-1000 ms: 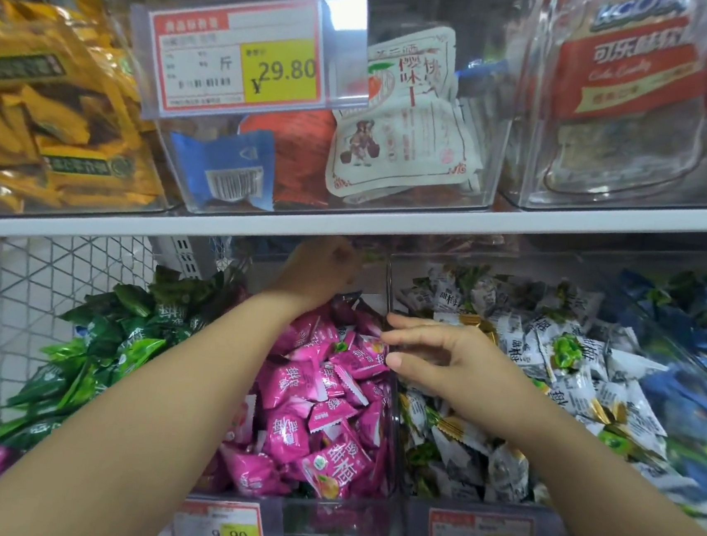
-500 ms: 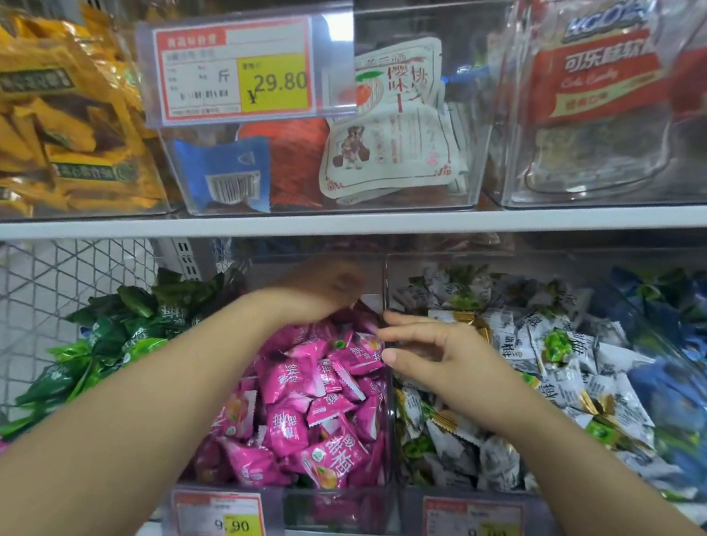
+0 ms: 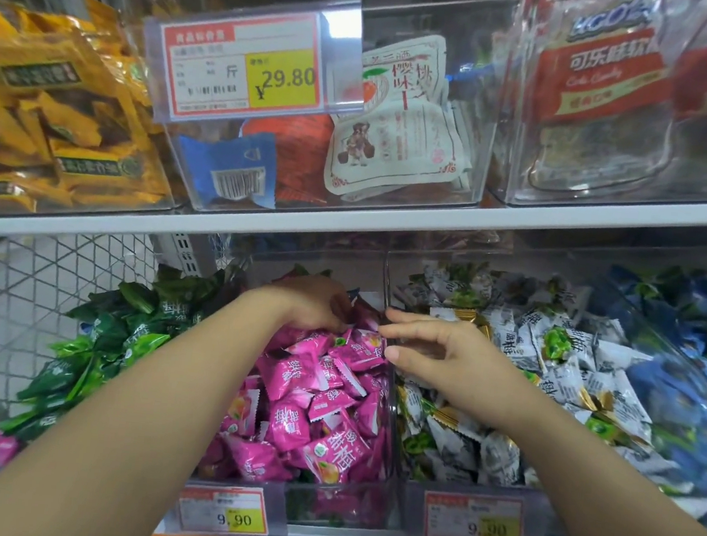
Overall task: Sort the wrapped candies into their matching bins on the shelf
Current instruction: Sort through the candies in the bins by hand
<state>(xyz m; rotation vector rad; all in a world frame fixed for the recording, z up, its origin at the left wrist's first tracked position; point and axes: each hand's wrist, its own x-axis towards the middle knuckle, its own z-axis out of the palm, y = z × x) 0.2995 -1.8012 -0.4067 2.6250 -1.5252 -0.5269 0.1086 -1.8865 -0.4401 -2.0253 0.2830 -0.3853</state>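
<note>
A clear bin [image 3: 337, 506] on the lower shelf holds a heap of pink wrapped candies [image 3: 307, 414]. My left hand [image 3: 305, 302] reaches to the back of this heap, its fingers curled down among the wrappers. A scrap of blue wrapper [image 3: 352, 296] shows beside those fingers; whether they hold it is hidden. My right hand [image 3: 442, 358] hovers at the clear divider [image 3: 385, 279] between the pink bin and the white-and-green candies [image 3: 550, 356]. Its fingers are stretched leftward and hold nothing.
Green wrapped candies [image 3: 121, 332] fill the space left of the pink bin and blue ones [image 3: 668, 384] lie at far right. The white shelf board [image 3: 390, 224] hangs low overhead, carrying bins of bagged snacks. Price tags [image 3: 224, 512] front the lower bins.
My left hand has drawn slightly back toward me over the rear of the pink heap. My right hand has stayed at the divider.
</note>
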